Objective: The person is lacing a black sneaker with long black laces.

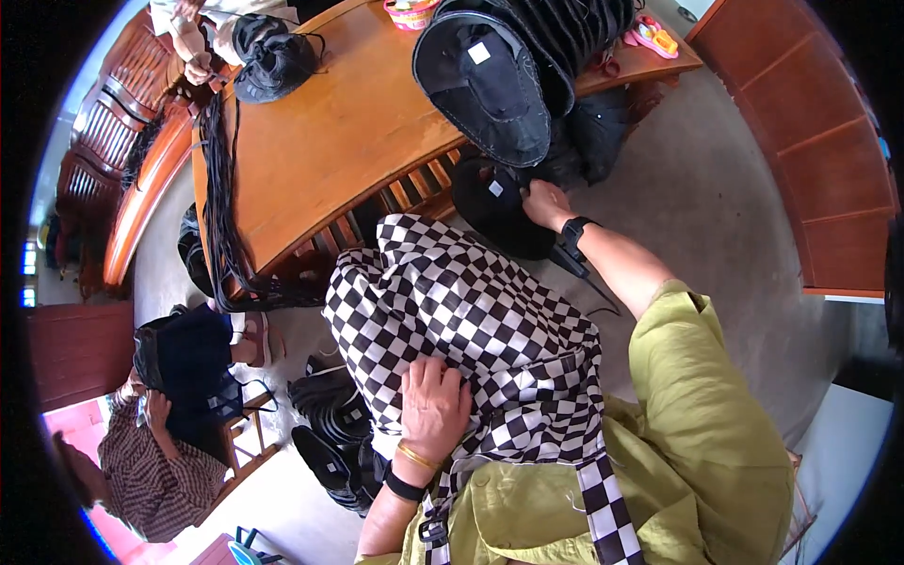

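Observation:
My right hand (546, 205) reaches out below the table's near edge, its fingers closed on the rim of a black hat (492, 215) with a small white label inside. Across my lap lies a bulky black-and-white checkered cloth (471, 301) with a strap of the same pattern. Resting on top of it is my left hand (436, 405), holding nothing, its fingers slightly bent and lying on the fabric. Above my right hand, a long stack of black hats (485, 85) leans over the table's edge, the front one showing its inside.
On the wooden table (330, 141) lie black cords (221, 188) and another black hat (273, 61). More black hats (330, 414) are piled on the floor at left. A co-worker in a checked shirt (155, 471) handles dark cloth; another person (193, 38) sits beyond the table.

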Demonstrator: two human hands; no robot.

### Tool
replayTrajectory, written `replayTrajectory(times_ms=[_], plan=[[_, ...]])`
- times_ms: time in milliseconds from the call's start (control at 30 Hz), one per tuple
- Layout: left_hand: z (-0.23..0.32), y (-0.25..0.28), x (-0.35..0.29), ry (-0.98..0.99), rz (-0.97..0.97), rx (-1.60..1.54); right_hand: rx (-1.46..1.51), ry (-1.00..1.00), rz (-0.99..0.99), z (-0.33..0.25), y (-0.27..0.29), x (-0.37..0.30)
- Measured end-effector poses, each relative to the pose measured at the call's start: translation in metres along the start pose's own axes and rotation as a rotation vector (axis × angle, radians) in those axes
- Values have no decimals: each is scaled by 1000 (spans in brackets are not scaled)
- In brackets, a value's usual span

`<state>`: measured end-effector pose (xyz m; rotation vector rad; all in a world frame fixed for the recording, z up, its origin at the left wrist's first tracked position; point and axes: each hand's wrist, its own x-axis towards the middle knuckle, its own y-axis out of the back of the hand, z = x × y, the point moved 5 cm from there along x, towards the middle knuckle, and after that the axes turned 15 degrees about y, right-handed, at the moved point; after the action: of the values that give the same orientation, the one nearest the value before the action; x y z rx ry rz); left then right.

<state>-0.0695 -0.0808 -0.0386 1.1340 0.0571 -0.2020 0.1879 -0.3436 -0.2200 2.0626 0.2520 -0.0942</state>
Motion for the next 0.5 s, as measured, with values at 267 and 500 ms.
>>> replayTrajectory(times_ms=[267, 500], plan=[[-2, -2, -2, 41, 3, 8, 59, 24, 236, 18, -12, 14], [-2, -4, -3, 14, -1, 26, -26, 131, 160, 11, -45, 21]])
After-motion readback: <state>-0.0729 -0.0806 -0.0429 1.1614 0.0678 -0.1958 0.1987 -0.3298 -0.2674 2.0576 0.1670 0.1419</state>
